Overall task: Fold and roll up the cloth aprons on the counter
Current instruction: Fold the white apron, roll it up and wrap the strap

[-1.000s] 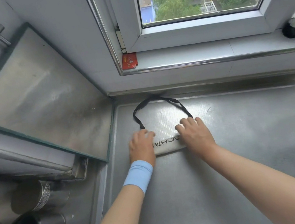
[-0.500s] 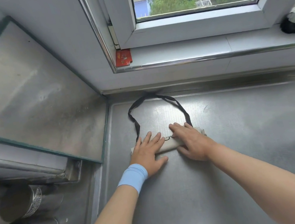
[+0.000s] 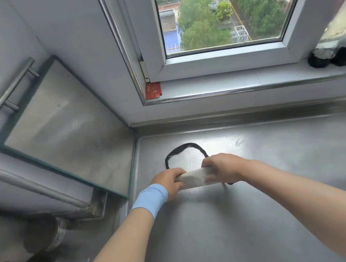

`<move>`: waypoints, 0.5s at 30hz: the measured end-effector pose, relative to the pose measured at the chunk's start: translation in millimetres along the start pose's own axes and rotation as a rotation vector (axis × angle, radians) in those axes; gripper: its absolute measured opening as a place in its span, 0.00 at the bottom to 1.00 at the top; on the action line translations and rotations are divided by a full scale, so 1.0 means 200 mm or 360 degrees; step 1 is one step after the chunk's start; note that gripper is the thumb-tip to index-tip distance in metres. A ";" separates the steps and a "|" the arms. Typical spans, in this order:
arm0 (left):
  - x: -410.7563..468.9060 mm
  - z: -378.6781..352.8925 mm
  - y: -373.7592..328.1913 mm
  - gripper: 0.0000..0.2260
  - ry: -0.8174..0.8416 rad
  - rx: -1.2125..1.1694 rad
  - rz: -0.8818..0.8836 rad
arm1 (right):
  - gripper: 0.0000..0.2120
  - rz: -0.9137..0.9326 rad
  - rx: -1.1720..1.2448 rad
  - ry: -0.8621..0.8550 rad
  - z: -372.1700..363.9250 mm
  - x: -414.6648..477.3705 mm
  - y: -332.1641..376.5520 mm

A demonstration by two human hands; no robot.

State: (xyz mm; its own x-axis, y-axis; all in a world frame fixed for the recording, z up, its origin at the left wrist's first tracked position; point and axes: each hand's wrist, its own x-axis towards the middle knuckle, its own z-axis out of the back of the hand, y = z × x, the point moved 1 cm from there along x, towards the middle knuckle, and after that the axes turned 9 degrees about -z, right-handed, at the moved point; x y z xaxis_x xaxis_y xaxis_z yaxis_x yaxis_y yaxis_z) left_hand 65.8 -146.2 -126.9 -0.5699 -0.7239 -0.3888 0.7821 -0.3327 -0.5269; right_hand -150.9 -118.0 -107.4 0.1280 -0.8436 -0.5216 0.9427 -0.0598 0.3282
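I saw the rolled apron near the back-left corner of the counter, long axis left-right. The left hand gripped one end and the right hand the other, with the neck strap looping toward the back edge.

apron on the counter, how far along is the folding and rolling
Done: the apron is already a tight pale roll, with no flat cloth showing. In hand: the left hand and right hand each grip one end of it. Left: the black strap loop lies loose on the counter beyond the roll and probably needs wrapping or tucking. No other apron is in view.
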 end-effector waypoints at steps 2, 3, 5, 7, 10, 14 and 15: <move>-0.06 0.05 -0.04 0.11 0.0098 -0.0118 -0.0007 | 0.09 -0.0046 0.0091 0.0131 0.09 -0.06 0.03; -0.10 0.07 -0.07 0.12 0.0152 -0.0168 -0.0029 | 0.09 -0.0047 0.0074 0.0159 0.14 -0.10 0.05; -0.17 0.10 -0.14 0.13 0.0250 -0.0274 -0.0034 | 0.12 -0.0063 -0.0009 0.0220 0.22 -0.15 0.08; -0.24 0.13 -0.20 0.13 0.0274 -0.0380 0.0039 | 0.13 -0.0076 -0.0085 0.0184 0.28 -0.19 0.12; -0.34 0.19 -0.26 0.05 0.0170 -0.0639 0.0111 | 0.18 0.0214 -0.0472 -0.0554 0.30 -0.24 0.18; -0.46 0.26 -0.28 0.16 0.0000 -0.1219 0.0030 | 0.31 0.0665 -0.0728 -0.1286 0.24 -0.35 0.27; -0.48 0.28 -0.29 0.17 0.0007 -0.1363 -0.0024 | 0.33 0.0669 -0.0789 -0.1288 0.22 -0.38 0.29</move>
State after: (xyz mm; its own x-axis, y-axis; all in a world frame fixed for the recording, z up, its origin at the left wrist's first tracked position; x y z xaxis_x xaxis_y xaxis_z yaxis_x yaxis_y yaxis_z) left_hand 89.8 -90.5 -16.7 -0.5813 -0.7200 -0.3790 0.3150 0.2303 -0.9207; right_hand -119.1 -79.9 -13.6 0.4033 -0.8627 0.3053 0.9143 0.3938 -0.0951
